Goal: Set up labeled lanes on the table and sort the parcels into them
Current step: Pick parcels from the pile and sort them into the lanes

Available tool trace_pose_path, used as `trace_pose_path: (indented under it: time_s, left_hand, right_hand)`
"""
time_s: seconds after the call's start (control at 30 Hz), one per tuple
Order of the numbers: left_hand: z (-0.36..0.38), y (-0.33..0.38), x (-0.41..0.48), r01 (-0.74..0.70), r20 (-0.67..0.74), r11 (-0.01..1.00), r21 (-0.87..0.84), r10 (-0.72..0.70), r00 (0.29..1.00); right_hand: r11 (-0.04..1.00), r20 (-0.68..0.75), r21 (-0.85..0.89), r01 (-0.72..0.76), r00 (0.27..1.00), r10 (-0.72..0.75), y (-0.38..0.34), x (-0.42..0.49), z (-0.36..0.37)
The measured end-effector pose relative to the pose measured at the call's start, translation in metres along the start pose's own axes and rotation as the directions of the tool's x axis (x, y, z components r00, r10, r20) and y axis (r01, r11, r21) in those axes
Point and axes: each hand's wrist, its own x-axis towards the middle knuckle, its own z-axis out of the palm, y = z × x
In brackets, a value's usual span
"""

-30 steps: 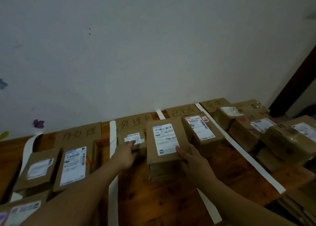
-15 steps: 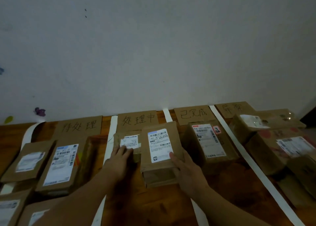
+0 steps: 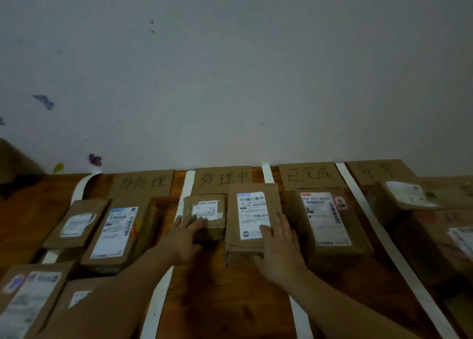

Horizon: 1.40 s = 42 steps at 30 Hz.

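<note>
White tape strips (image 3: 188, 187) split the wooden table (image 3: 230, 303) into lanes, each headed by a hand-written cardboard label (image 3: 222, 177) against the wall. In the second lane lie two brown parcels side by side. My left hand (image 3: 183, 238) rests flat on the near edge of the small parcel (image 3: 204, 210). My right hand (image 3: 279, 249) lies with fingers spread on the near right part of the tall parcel (image 3: 252, 210), covering a corner of its white shipping label. Neither parcel is lifted.
The left lane holds several flat parcels (image 3: 115, 232) under its label (image 3: 143, 185). A box (image 3: 325, 218) lies in the third lane below its label (image 3: 308, 176). More boxes (image 3: 407, 195) crowd the far right lane. A white wall rises behind.
The view has swung left and closer. My right hand slid from the tall parcel's right side onto its top. The left hand stays at the small parcel.
</note>
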Motion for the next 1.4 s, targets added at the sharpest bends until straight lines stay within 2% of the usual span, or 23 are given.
trace_pose_path:
  time_s: [0.1,0.23,0.43,0.57,0.63,0.7,0.83,0.93,1.03,1.17,1.4]
  left_hand:
    - [-0.018,-0.011,-0.024,0.011,-0.079,0.998,-0.058,-0.016,0.997]
    - [-0.051,-0.052,-0.069,0.073,-0.211,0.997,-0.025,-0.077,0.975]
    - [-0.083,-0.159,-0.175,0.245,-0.313,0.962,-0.121,-0.271,0.91]
    - [-0.087,-0.243,-0.254,0.351,-0.318,0.915,-0.196,-0.398,0.86]
    - [-0.089,-0.284,-0.291,0.428,-0.285,0.845,-0.32,-0.517,0.807]
    - [-0.093,-0.323,-0.325,0.461,-0.25,0.793,-0.399,-0.578,0.777]
    - [-0.1,-0.393,-0.384,0.45,-0.229,0.766,-0.46,-0.592,0.773]
    - [-0.106,-0.443,-0.417,0.464,-0.247,0.741,-0.485,-0.625,0.74]
    - [-0.109,-0.496,-0.433,0.471,-0.265,0.702,-0.534,-0.668,0.695]
    - [-0.105,-0.562,-0.44,0.487,-0.199,0.623,-0.612,-0.717,0.668]
    - [-0.13,-0.672,-0.427,0.565,-0.173,0.561,-0.605,-0.785,0.595]
  right_hand:
    - [0.985,0.004,-0.046,0.168,0.986,-0.168,-0.036,0.011,-0.017]
    - [0.957,0.035,-0.018,0.291,0.956,-0.29,-0.108,0.025,-0.04]
    - [0.87,0.08,-0.065,0.489,0.872,-0.483,-0.239,0.016,-0.044]
    - [0.811,0.106,-0.104,0.576,0.817,-0.567,-0.338,-0.005,-0.022]
    - [0.791,0.133,-0.098,0.603,0.796,-0.59,-0.386,-0.017,-0.009]
    - [0.777,0.166,-0.097,0.622,0.78,-0.603,-0.431,-0.029,0.005]
    - [0.759,0.197,-0.111,0.641,0.763,-0.616,-0.508,-0.047,0.027]
    - [0.746,0.225,-0.106,0.658,0.746,-0.626,-0.562,-0.054,0.037]
    - [0.748,0.218,-0.082,0.659,0.744,-0.631,-0.612,-0.051,0.047]
    - [0.765,0.265,-0.013,0.644,0.74,-0.618,-0.675,-0.031,0.074]
    - [0.764,0.298,0.134,0.631,0.709,-0.639,-0.798,0.026,0.135]
